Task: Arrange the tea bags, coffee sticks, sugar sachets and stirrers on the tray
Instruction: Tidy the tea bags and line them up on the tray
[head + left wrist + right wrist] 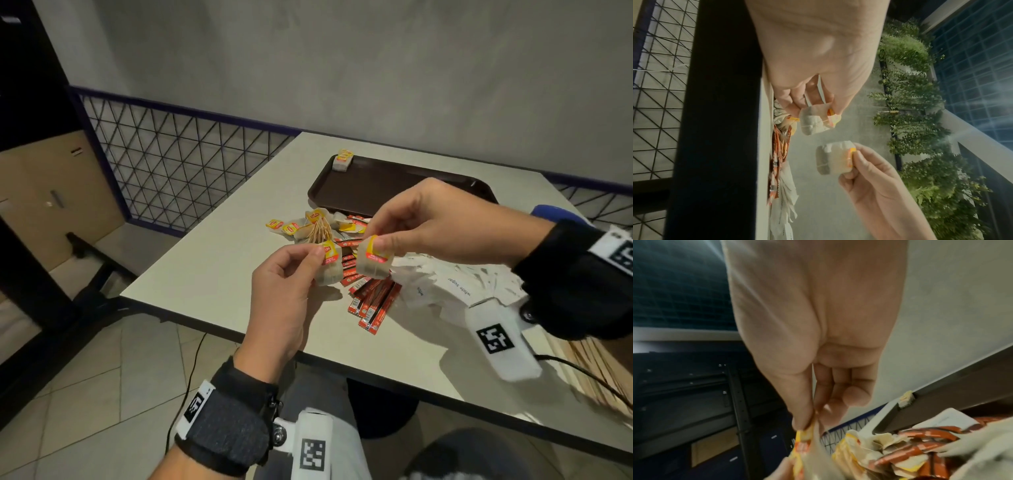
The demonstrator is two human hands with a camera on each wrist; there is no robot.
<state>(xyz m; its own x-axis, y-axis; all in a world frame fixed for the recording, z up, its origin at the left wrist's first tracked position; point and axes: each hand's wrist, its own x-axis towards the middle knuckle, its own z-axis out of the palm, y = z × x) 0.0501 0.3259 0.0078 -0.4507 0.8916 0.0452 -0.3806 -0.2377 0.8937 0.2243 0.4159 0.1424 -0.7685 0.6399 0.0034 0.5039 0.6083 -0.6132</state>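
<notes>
Left hand and right hand each pinch one tea bag by its tag, fingers pressed together, above the bench, short of the tray. Judged light, soft, tearable; hold at tag.

Pale table: brown tray, mixed sachet heap.

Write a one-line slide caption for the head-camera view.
Left hand and right hand each pinch a tea bag above the mixed pile; one tea bag sits on the brown tray.
</notes>
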